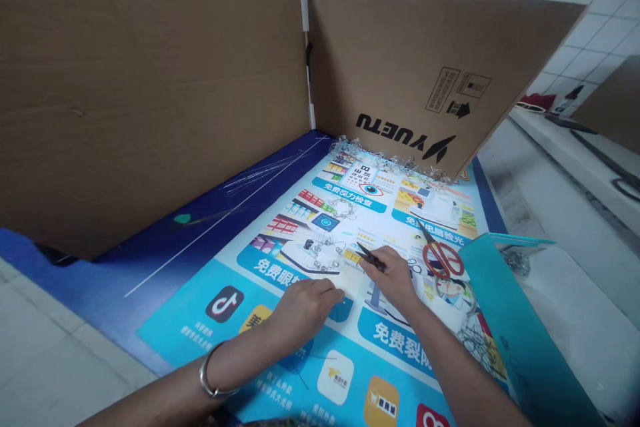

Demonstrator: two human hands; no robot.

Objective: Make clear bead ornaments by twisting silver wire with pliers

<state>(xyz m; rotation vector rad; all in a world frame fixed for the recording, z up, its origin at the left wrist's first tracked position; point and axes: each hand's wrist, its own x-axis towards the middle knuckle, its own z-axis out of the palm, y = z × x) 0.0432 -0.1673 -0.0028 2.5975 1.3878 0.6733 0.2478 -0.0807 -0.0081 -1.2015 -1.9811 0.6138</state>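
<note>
My left hand (pixel 309 310), with a silver bangle (pixel 207 373) on its wrist, is closed above the printed sheet. Its thumb and forefinger pinch together; whatever they hold is too small to name. To its right, my right hand (pixel 393 275) grips small dark pliers (pixel 369 256), tips pointing up and left. A ring of clear beads and wire (pixel 327 255) lies on the sheet just beyond both hands, and a similar beaded piece (pixel 343 208) lies farther back. Red-handled scissors (pixel 443 259) rest right of my right hand.
Tall cardboard panels (pixel 165 80) stand at the left and back. More beaded wire pieces (pixel 390 161) line the back panel's foot. A teal-edged box (pixel 530 333) and tangled wire (pixel 475 343) are at the right. A green item (pixel 183 219) lies at the left.
</note>
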